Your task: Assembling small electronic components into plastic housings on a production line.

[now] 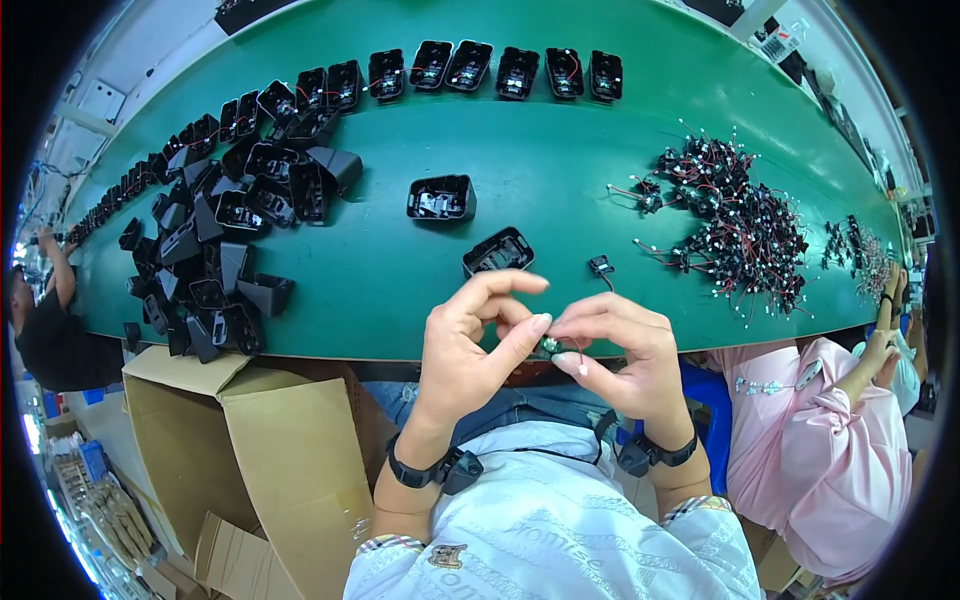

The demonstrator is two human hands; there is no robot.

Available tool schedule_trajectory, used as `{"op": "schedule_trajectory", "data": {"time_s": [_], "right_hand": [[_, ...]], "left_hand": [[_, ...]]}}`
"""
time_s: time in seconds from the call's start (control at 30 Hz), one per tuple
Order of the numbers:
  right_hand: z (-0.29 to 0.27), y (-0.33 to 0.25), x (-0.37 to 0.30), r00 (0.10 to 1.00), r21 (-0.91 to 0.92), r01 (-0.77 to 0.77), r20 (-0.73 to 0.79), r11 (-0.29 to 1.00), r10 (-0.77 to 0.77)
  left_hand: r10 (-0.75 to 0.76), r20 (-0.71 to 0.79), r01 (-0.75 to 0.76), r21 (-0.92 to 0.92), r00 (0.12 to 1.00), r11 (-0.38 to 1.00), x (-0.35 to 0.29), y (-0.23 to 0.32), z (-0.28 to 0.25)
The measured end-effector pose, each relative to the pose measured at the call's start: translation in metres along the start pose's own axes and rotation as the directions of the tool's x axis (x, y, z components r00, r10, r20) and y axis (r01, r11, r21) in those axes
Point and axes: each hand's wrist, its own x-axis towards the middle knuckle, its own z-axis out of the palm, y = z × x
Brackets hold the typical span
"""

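Between my two hands, just past the table's near edge, is a small green-and-black wired part with a thin reddish wire. My left hand reaches it with the thumb tip, its fingers curled and partly hidden. Thumb and fingers of my right hand pinch the part from the other side. A black open plastic housing lies tilted just beyond my left fingers. Farther out sits another black housing, its inside facing up. Past my right fingertips lies a small black wired module.
Black housings are heaped at left, and a row of housings curves along the far side. Wired modules form a pile at right. An open cardboard box stands at lower left. Co-workers sit at right and far left.
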Motion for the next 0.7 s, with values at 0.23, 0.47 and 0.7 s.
{"op": "schedule_trajectory", "data": {"time_s": [0.23,0.47,0.7], "right_hand": [[0.020,-0.005,-0.011,0.956,0.364,-0.272,-0.003,0.891,0.293],[0.019,0.006,-0.020,0.982,0.228,-0.135,-0.100,0.964,0.161],[0.013,0.003,-0.020,0.981,0.164,-0.152,-0.095,0.975,0.169]], "left_hand": [[0.001,-0.082,-0.004,-0.027,0.997,1.000,-0.005,-0.012,0.020],[-0.004,0.045,0.017,-0.283,0.999,0.959,-0.013,-0.017,0.009],[-0.043,0.068,0.059,-0.267,0.997,0.962,-0.010,-0.023,0.005]]}}
